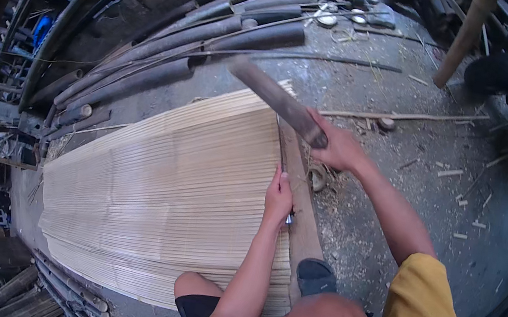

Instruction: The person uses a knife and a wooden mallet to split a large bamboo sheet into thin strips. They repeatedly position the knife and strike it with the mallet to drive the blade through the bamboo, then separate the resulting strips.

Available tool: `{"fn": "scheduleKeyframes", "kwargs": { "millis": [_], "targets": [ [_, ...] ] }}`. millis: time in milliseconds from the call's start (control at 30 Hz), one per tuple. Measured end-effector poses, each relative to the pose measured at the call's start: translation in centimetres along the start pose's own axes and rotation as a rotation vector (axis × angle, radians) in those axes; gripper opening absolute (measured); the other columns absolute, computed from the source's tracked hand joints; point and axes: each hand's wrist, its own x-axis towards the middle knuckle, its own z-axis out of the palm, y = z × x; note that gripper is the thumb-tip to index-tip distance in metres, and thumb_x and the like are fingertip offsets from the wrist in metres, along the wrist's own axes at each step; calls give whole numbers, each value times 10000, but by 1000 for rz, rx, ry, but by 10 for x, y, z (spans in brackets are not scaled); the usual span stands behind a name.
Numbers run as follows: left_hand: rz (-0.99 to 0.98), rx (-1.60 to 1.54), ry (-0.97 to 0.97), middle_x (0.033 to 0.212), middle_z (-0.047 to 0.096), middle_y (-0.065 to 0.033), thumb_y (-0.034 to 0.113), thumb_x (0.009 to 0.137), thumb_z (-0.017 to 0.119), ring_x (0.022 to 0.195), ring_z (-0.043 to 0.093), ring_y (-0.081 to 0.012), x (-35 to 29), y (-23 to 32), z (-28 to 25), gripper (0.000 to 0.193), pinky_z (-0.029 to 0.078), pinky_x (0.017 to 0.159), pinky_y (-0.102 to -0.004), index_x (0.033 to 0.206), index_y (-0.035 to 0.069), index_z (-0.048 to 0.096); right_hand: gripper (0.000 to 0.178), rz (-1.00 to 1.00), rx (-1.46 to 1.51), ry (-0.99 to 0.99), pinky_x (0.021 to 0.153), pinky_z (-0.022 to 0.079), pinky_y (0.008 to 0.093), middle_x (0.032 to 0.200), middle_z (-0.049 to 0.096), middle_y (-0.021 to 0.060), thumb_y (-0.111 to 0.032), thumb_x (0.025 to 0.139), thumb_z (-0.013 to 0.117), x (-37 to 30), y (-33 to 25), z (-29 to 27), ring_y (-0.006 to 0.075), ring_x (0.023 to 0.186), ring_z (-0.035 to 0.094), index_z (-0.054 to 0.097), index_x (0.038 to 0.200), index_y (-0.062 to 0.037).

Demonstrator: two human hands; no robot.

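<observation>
A broad sheet of pale split bamboo slats (pixel 160 189) lies on the floor to my left and in front of me. Under its right edge runs a long wooden plank (pixel 307 232). My left hand (pixel 279 197) is closed round the handle of a long, narrow knife (pixel 281 141). The dark blade points away from me along the slat ends, and a shiny metal end shows behind the fist. Above the far end of the blade, my right hand (pixel 336 144) grips a thick wooden club (pixel 277 101) at its near end. The club is tilted and its far end is blurred.
Dark bamboo poles (pixel 155 66) lie beyond the sheet, with cut bamboo rings (pixel 327 19) farther back. Chips and offcuts (pixel 450 173) litter the floor at right, near a thin bamboo strip (pixel 411 116). An upright post (pixel 463 42) stands far right; more poles (pixel 72 286) lie lower left.
</observation>
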Motion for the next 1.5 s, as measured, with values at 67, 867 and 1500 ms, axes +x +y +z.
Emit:
{"fn": "scheduleKeyframes", "kwargs": {
  "millis": [67, 867, 1500],
  "targets": [
    [-87, -54, -61, 1092, 644, -120, 347, 1108, 432, 824, 629, -184, -10, 32, 29, 545, 519, 727, -325, 1623, 208, 323, 1039, 23, 59, 99, 983, 546, 475, 1266, 665, 276, -306, 745, 734, -4, -14, -46, 459, 1109, 674, 195, 1630, -384],
    [-144, -282, -143, 674, 475, 29, 347, 1122, 418, 521, 425, -71, -28, 65, 15, 567, 405, 460, -273, 1641, 179, 265, 1063, -2, 519, 161, 1146, 407, 395, 1538, 491, 207, -189, 720, 763, -42, -16, -14, 330, 1379, 522, 234, 1641, -217],
    [187, 136, 65, 1376, 635, -214, 371, 1102, 408, 1078, 685, -255, -58, 5, 23, 545, 510, 951, -326, 1605, 168, 357, 907, -384, 328, 723, 1069, 475, 399, 1387, 601, 159, -209, 807, 747, -49, -31, -99, 303, 1262, 596, 304, 1596, -146]
  ]
}}
